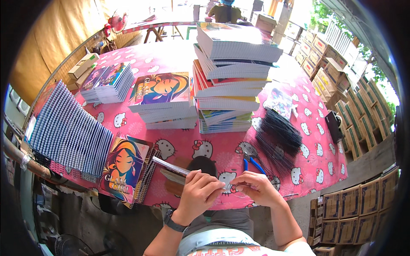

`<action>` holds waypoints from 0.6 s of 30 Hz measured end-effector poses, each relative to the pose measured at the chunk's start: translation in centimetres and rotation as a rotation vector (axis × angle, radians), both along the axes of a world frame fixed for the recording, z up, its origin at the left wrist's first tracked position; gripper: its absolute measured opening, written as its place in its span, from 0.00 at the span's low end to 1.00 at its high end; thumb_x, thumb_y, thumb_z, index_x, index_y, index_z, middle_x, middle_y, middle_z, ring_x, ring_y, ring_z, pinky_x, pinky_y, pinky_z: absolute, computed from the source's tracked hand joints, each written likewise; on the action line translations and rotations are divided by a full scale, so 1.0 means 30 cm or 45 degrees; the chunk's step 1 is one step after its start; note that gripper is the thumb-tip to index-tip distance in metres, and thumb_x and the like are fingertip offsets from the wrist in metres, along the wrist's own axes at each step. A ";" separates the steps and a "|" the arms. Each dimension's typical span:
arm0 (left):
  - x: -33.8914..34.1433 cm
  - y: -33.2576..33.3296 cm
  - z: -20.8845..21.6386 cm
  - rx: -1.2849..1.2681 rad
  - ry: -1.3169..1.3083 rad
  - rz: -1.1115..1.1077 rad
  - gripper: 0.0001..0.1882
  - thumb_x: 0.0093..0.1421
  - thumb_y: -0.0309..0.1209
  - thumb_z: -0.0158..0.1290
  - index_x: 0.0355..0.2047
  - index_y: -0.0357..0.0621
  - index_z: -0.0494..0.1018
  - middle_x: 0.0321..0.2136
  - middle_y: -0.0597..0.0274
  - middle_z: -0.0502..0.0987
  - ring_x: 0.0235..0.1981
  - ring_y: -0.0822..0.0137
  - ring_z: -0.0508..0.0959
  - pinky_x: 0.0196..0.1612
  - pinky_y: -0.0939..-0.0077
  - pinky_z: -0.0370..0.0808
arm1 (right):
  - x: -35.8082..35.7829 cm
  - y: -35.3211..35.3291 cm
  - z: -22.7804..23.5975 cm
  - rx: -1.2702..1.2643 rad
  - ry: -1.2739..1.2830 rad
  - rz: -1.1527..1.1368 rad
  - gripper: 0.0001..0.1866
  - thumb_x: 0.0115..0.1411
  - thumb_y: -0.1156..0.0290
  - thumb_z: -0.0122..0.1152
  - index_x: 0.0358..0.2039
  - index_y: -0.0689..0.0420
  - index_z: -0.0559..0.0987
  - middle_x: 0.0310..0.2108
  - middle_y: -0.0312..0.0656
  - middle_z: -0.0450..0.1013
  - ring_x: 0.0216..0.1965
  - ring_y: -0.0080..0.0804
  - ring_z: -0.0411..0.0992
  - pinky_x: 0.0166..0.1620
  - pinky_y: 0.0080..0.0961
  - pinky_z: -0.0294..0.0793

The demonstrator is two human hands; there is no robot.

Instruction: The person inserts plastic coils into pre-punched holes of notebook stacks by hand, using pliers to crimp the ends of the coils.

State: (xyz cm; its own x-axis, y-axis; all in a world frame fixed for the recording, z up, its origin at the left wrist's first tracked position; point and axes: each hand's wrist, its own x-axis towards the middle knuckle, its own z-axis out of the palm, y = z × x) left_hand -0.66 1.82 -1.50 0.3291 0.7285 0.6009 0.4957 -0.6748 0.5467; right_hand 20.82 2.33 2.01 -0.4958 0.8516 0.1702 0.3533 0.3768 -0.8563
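My left hand (200, 190), with a dark watch on its wrist, is closed on a thin notebook (171, 165). The notebook is seen nearly edge-on, tilted above the table's near edge. Close beside it, my right hand (258, 187) has thumb and fingers pinched together near the notebook's right end. Whatever lies in that pinch is too small to make out. Just beyond the right hand rest blue-handled pliers (255, 164). Black plastic binding coils (279, 134) lie heaped to their right. At the left, a bound notebook (124, 168) with a colourful illustrated cover tops a small pile.
A tall stack of unbound books (232, 85) stands mid-table, with lower book piles (164, 102) (109, 83) to its left. Many coil-bound notebooks (70, 132) lean at the far left. Cartons (350, 202) are stacked at right. Another person (226, 13) sits beyond the pink-covered table (318, 160).
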 end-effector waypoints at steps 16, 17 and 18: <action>-0.014 0.004 0.034 -0.079 -0.022 -0.077 0.15 0.46 0.26 0.61 0.36 0.54 0.76 0.29 0.72 0.77 0.34 0.69 0.76 0.46 0.68 0.63 | -0.023 -0.053 0.016 0.098 -0.127 0.010 0.24 0.51 0.79 0.61 0.51 0.56 0.72 0.31 0.45 0.70 0.32 0.42 0.73 0.35 0.34 0.73; -0.003 -0.003 0.046 -0.107 -0.034 -0.076 0.15 0.46 0.26 0.61 0.36 0.54 0.75 0.30 0.73 0.77 0.34 0.69 0.75 0.47 0.68 0.62 | -0.028 -0.064 0.011 0.091 -0.116 -0.046 0.25 0.51 0.79 0.61 0.51 0.55 0.71 0.31 0.45 0.70 0.32 0.43 0.73 0.35 0.34 0.73; 0.002 -0.009 0.051 -0.135 -0.046 -0.074 0.15 0.47 0.26 0.60 0.37 0.55 0.75 0.30 0.73 0.77 0.34 0.69 0.75 0.47 0.68 0.61 | -0.032 -0.075 0.004 0.085 -0.104 -0.102 0.25 0.51 0.79 0.61 0.52 0.55 0.71 0.31 0.45 0.70 0.32 0.43 0.73 0.36 0.34 0.73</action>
State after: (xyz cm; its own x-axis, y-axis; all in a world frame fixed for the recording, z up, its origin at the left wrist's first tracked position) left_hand -0.60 1.55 0.05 0.3523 0.7686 0.5340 0.4358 -0.6397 0.6331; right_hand 19.85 0.07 2.14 -0.4414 0.8770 0.1897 0.4519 0.3999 -0.7974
